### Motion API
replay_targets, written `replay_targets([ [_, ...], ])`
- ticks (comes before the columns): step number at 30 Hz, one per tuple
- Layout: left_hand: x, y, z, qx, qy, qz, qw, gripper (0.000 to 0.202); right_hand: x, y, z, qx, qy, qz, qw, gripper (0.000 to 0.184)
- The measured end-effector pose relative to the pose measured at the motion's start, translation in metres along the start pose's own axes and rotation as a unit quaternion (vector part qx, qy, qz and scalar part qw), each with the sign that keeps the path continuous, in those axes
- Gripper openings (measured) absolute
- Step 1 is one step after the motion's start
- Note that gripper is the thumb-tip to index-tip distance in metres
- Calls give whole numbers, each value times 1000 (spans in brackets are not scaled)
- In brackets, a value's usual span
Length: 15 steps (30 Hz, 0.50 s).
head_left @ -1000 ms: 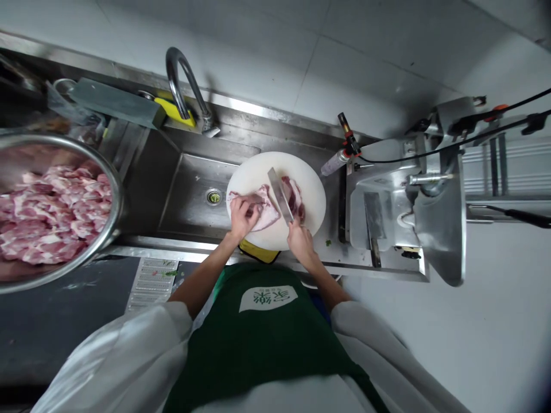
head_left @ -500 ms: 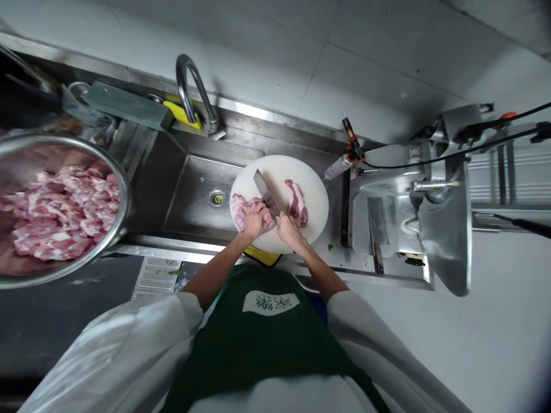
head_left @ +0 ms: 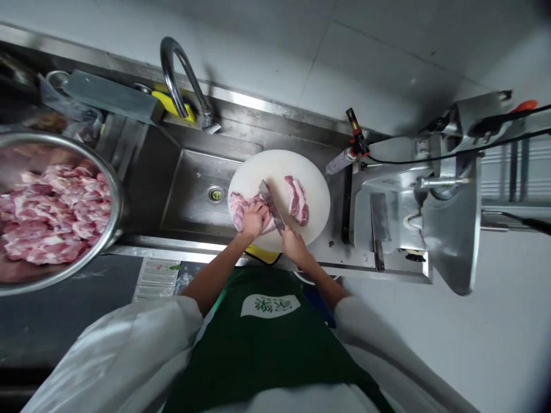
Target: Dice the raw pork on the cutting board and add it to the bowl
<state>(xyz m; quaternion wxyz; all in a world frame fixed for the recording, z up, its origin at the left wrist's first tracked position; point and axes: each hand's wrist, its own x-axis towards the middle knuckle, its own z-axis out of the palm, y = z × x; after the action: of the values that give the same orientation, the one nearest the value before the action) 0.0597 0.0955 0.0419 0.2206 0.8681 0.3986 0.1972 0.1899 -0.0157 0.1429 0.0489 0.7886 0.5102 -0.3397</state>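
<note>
On a round white cutting board (head_left: 316, 189) lies a piece of raw meat (head_left: 237, 210) at the left side. My left hand (head_left: 255, 219) presses down on this meat with bent fingers closed against it. In my right hand (head_left: 294, 245) is the handle of a cleaver (head_left: 272, 206), the fingers wrapped round it. The blade slants up and left, its edge against the meat just right of my left fingers. Further right on the board rests a separate strip of meat (head_left: 297, 200) with a white fat band.
The board sits over a steel sink (head_left: 189, 195) with a tap (head_left: 185, 74) behind. At left stands a large steel bowl (head_left: 116, 201) of cut meat. A torch canister (head_left: 342, 160), a second cleaver (head_left: 379, 221) and a slicing machine (head_left: 451, 223) are at right.
The cleaver has drawn back toward me and to the right, its blade turned more edge-on. My left hand stays on the meat. The whole view has shifted slightly.
</note>
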Motion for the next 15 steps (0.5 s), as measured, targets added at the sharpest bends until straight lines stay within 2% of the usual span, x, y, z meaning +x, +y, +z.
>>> replay_targets([
  [3, -3, 4, 3, -9, 0, 3, 1000, 13, -32, 14, 13, -6, -29, 46, 998, 30],
  [5, -2, 3, 5, -25, 8, -8, 1000, 13, -28, 8, 16, -17, -28, 46, 998, 30],
  [8, 3, -3, 3, -49, 25, -32, 998, 14, 18, -19, 9, -26, 10, 3, 1000, 37],
  [11, 5, -11, -5, -59, 36, -40, 997, 16, 76, -37, -10, 7, 48, -39, 998, 30],
  [13, 1, -15, -12, -53, 43, -34, 997, 18, 101, -32, -26, 29, 57, -51, 997, 28],
  [15, -6, -18, -16, -39, 52, -27, 998, 18, 110, -15, -41, 56, 63, -53, 995, 25],
])
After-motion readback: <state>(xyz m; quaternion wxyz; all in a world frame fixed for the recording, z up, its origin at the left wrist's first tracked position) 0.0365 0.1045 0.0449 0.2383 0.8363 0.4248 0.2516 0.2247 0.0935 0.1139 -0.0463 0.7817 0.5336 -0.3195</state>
